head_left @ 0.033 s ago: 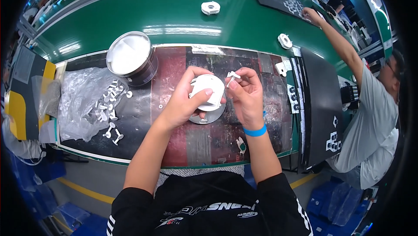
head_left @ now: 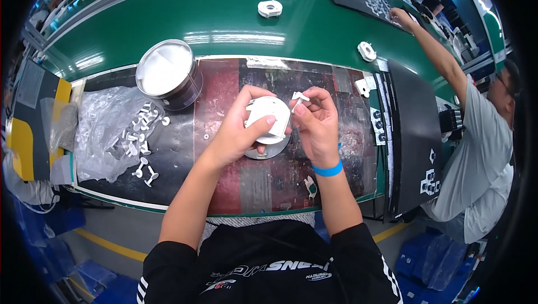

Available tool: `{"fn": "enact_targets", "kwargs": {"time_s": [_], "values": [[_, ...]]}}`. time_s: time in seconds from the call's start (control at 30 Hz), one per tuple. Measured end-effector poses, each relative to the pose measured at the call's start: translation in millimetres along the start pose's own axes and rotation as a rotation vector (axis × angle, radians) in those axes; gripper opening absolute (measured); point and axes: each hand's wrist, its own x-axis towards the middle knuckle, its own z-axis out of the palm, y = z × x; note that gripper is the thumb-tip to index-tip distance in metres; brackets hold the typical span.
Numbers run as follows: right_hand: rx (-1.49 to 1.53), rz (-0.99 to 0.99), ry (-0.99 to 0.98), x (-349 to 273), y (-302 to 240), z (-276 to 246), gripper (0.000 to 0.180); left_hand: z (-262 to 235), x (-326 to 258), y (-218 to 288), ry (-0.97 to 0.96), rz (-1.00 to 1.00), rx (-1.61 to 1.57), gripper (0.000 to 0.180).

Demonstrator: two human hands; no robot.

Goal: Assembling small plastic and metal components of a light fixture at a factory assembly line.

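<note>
My left hand (head_left: 241, 127) is closed around a round white plastic housing (head_left: 271, 112), its thumb pressed on the top face. Under the housing lies a round silvery disc (head_left: 268, 151), partly hidden by the hand. Just to the right, my right hand (head_left: 317, 122) pinches a small white plastic piece (head_left: 300, 100) between thumb and fingers, a short gap away from the housing. A blue band circles my right wrist. Left of my hands, several small white plastic parts with round ends (head_left: 143, 130) lie loose by a clear plastic bag (head_left: 103, 130).
A tub of white paste-like material (head_left: 182, 94) stands at the back left of the bench. Two white ring-shaped housings (head_left: 270, 8) sit on the green surface beyond. Black boards (head_left: 414, 136) stand at the right, where a co-worker (head_left: 476, 136) reaches across. A small ring (head_left: 206, 136) lies on the bench.
Almost nothing differs. The housing in my left hand has shifted very slightly; my right hand keeps its pinch on the small piece.
</note>
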Motion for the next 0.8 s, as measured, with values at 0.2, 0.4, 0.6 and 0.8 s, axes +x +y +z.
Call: {"fn": "enact_targets", "kwargs": {"time_s": [0.2, 0.4, 0.6, 0.8], "values": [[0.055, 0.005, 0.045, -1, 0, 4, 0.029, 4, 1, -16, 0.118, 0.073, 0.287, 0.042], [0.091, 0.055, 0.049, -2, 4, 4, 0.029, 9, 0, -22, 0.142, 0.153, 0.419, 0.044], [0.111, 0.078, 0.088, -2, 8, 4, 0.028, 12, 0, -22, 0.141, 0.169, 0.494, 0.043], [0.099, 0.030, 0.082, -3, 7, 6, 0.028, 11, 1, -21, 0.138, 0.172, 0.506, 0.042]]}}
